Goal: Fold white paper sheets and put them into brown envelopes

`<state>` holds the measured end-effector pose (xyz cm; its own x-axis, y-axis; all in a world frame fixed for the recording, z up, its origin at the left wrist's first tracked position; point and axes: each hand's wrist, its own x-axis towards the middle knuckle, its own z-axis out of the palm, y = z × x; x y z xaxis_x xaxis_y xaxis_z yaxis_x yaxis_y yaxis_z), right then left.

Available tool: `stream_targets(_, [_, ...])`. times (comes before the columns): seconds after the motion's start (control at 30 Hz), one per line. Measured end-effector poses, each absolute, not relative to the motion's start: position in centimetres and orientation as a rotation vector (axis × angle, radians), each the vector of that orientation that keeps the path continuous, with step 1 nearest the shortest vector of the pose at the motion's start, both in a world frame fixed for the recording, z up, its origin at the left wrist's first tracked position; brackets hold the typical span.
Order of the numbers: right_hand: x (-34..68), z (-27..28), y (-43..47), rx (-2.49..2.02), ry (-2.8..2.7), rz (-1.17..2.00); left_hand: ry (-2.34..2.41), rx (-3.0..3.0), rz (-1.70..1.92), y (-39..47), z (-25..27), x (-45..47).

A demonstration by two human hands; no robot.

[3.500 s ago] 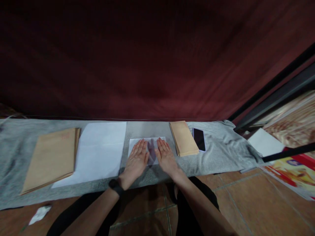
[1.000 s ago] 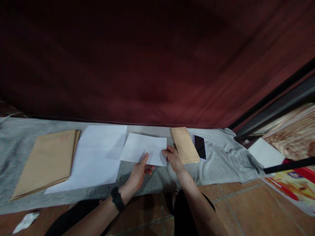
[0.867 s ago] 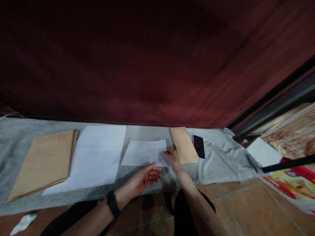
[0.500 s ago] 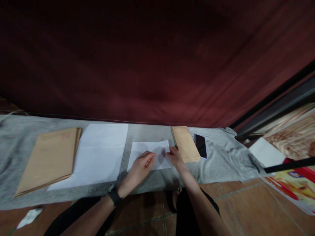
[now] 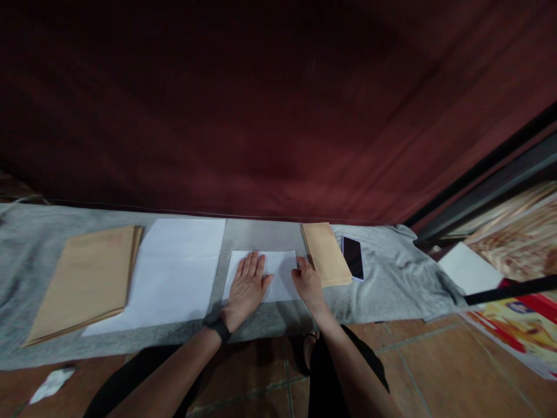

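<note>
A small white sheet of paper, looking folded, lies on the grey cloth in front of me. My left hand rests flat on its left half, fingers stretched out and palm down. At the paper's right edge my right hand is closed, fingers curled and thumb on the edge; the fingertips are partly hidden. Just right of that hand sits a stack of small brown envelopes. Left of the paper lie larger white sheets, partly under a stack of large brown envelopes.
A phone lies right of the small envelopes. The grey cloth covers a narrow surface, with a dark red curtain behind it. A black frame bar and a colourful box stand at the right. A crumpled white scrap is on the tiled floor.
My left hand has gone from curled fingers to lying flat on the paper. My right hand stays at the right edge, its fingers now curled more tightly.
</note>
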<state>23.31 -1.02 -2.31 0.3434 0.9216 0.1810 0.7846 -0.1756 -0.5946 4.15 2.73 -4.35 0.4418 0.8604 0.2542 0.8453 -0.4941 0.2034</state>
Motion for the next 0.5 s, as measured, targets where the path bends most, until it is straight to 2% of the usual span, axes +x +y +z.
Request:
stream_targets(0.1, [22.5, -1.7, -1.0, -1.964, -1.592, 0.094, 1.566, 2.627, 0.505, 2.6, -4.1, 4.3])
stream_targets(0.27, [19.0, -2.4, 0.0, -1.682, -1.824, 0.280, 1.542, 2.645, 0.474, 3.0, -4.5, 4.3])
stream_targets(0.37, [17.2, -3.4, 0.6, -1.685, -1.916, 0.328, 1.542, 2.628, 0.412, 3.5, -4.8, 4.4])
stream_targets(0.5, [16.9, -4.2, 0.9, -1.794, -1.955, 0.244, 1.577, 2.602, 0.439, 4.0, -4.3, 4.2])
